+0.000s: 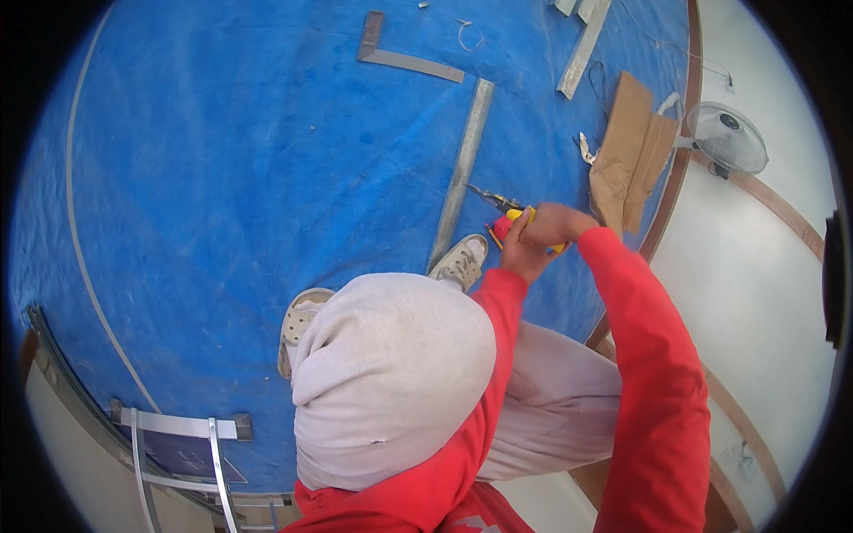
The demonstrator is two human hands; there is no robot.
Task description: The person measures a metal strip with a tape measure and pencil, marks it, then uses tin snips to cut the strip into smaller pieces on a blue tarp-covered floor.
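Observation:
Both my hands are closed together around the yellow handles of tin snips [508, 203]. My right hand [558, 224] wraps them from above, while my left hand [526, 256] grips lower down; the fingers partly overlap. The open-looking tip of the snips reaches the right edge of a long, narrow metal strip [462, 169] lying on the blue tarp. Beside my left hand are a red object [503, 228], mostly hidden, and a thin yellow-orange stick [493, 238] like a pencil. The strip's near end lies by my right shoe [462, 263].
An L-shaped metal square [413, 64] lies beyond the strip on the blue tarp [222, 160]. More metal lengths [585, 49] are at the far right, near brown cardboard [622, 147] and a fan [729, 140] by the wall. An aluminium ladder [218, 457] is at lower left.

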